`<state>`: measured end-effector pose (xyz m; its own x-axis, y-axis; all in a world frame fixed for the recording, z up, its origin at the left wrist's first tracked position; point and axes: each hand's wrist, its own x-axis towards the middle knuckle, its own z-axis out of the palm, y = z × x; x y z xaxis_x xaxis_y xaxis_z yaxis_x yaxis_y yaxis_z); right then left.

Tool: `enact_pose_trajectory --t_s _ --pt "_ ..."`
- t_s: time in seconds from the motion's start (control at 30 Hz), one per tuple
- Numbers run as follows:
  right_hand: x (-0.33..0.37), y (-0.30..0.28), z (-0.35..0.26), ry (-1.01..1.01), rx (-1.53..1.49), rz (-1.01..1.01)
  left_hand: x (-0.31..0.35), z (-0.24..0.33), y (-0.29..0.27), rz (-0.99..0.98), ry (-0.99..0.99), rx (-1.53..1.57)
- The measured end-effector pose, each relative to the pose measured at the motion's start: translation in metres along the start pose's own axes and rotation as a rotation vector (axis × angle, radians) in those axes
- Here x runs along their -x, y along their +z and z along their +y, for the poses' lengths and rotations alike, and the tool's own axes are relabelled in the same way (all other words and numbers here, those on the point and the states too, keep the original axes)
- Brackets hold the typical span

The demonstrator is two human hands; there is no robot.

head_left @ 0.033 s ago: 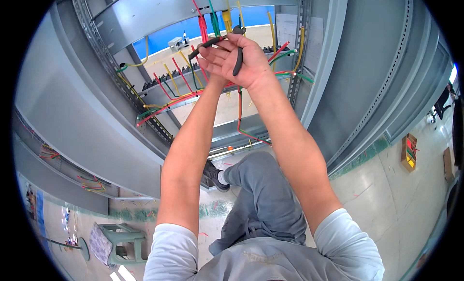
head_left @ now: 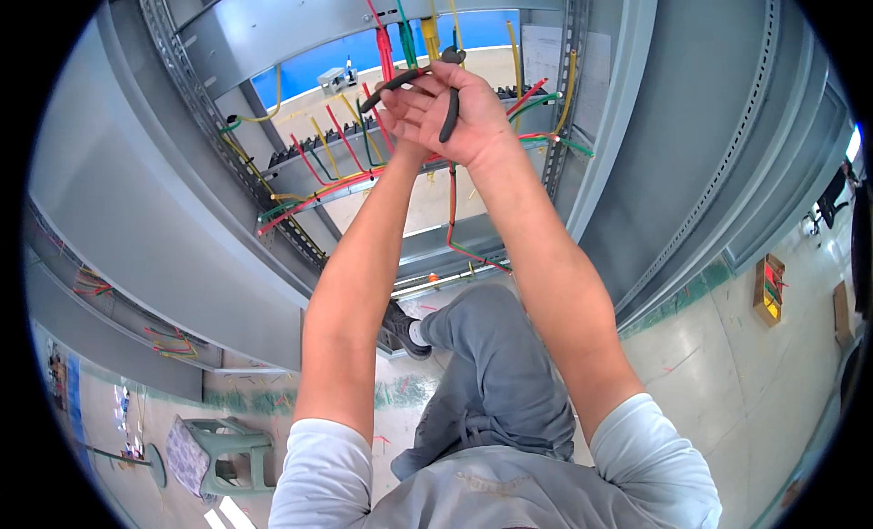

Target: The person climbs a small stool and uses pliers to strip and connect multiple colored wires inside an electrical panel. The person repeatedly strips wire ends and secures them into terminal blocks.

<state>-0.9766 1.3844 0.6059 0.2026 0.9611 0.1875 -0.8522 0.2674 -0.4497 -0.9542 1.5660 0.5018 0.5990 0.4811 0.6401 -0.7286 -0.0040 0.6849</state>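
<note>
My right hand point(head_left: 471, 124) is raised inside a grey metal cabinet, palm toward me. It grips pliers point(head_left: 449, 120) with dark handles. The handles are spread apart, one running left past the fingers and the other down across the palm. The dark head of the pliers points up beside a yellow wire bundle point(head_left: 430, 36). My left hand point(head_left: 411, 149) is behind the right one; its fingers are mostly hidden, so its grip cannot be made out. Just above both hands hang a red wire bundle point(head_left: 385, 49) and a green wire bundle point(head_left: 406, 49).
A dark terminal row point(head_left: 300, 154) with upright red, yellow and green wires crosses the cabinet. Perforated rails point(head_left: 195, 92) stand at the sides. A green stool point(head_left: 232, 452) is at lower left, and a box of coloured pieces point(head_left: 769, 288) lies on the floor at right.
The view has shifted very slightly. The pliers' left handle sits a little differently against the fingers; otherwise both hands hold their places.
</note>
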Motion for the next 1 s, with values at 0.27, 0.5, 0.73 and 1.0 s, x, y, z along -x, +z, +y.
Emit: enact_pose_trajectory --t_s 0.27,0.5,0.73,1.0 --pt "0.001 -0.004 0.002 -0.012 -0.023 -0.099 0.007 0.012 0.020 0.082 0.012 -0.111" --pt "-0.007 -0.008 0.015 -0.103 0.009 -0.058 0.012 0.024 0.032 0.113 0.003 -0.193" --pt "-0.006 -0.037 0.003 0.014 0.018 -0.400 0.009 0.037 0.052 0.121 -0.041 -0.327" --pt "0.135 -0.144 0.068 0.091 0.331 -0.147 0.129 0.092 0.028 0.092 -0.029 -0.852"
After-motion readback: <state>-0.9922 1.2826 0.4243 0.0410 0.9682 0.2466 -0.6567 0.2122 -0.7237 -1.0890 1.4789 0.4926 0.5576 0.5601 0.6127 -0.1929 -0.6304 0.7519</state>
